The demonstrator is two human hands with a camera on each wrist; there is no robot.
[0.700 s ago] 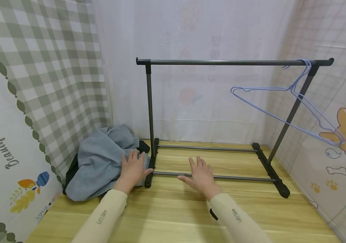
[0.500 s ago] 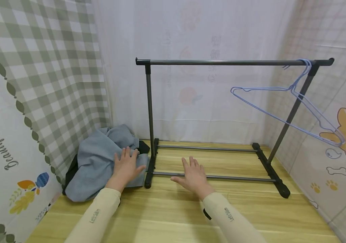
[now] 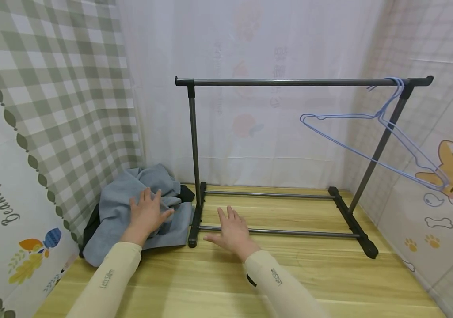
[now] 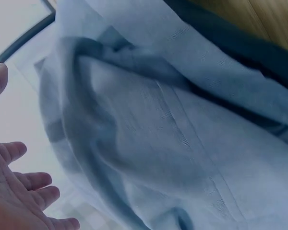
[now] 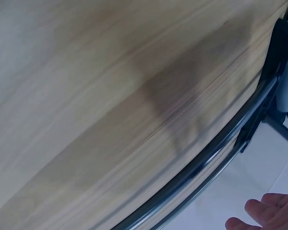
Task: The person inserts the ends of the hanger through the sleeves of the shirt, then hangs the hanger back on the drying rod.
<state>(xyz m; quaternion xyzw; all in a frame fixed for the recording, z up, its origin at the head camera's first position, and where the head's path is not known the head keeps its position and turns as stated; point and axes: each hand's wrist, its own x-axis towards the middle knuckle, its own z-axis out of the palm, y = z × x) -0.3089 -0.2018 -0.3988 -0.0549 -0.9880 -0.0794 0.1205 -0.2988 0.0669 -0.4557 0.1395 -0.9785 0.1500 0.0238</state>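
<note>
A crumpled heap of blue-grey cloth (image 3: 115,207), with darker fabric (image 3: 92,225) under it, lies left of a clothes rack. Over this heap is my left hand (image 3: 145,218), its fingers spread and nothing in its grasp. The left wrist view shows the fingers apart from the cloth (image 4: 149,124), with a stitched seam running across it. My right hand (image 3: 232,234) hovers near the rack's front lower bar (image 3: 298,232), fingers straight and holding nothing. In the right wrist view only some fingertips of the right hand (image 5: 273,215) show, beyond the bars.
The dark metal clothes rack (image 3: 274,82) stands on a wooden table (image 3: 194,287). Blue wire hangers (image 3: 341,116) hang at the right end of its top rail. A green checked curtain (image 3: 71,88) borders the left side, and a printed white sheet (image 3: 401,212) the right.
Both hands have moved left, the left hand farther over the cloth heap and the right hand toward the rack's left foot. The view has shifted slightly. Cloth and hangers look unchanged.
</note>
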